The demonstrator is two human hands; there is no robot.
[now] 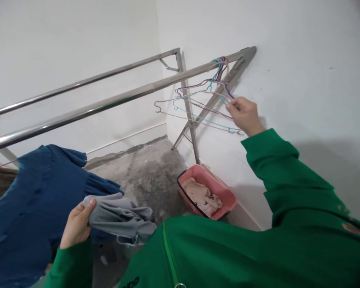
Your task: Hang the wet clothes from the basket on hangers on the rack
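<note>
My left hand (78, 224) grips a bunched grey garment (123, 218) by its edge, low in front of my body. The rest of the cloth droops to the right, so I cannot tell its kind. My right hand (244, 114) is raised to the right, its fingers pinched on a hanger (223, 100) in a cluster. Several thin blue, purple and pink clothes hangers (204, 114) dangle by their hooks from the front rail (156, 86) near its right end. A dark blue garment (48, 192) hangs at the left, beside my left hand.
The metal drying rack (108, 76) has two rails and angled legs standing near the wall corner. On the grey concrete floor (156, 180), a pink basket (231, 200) holds pale crumpled cloth (201, 196). A white wall (306, 80) rises close at the right.
</note>
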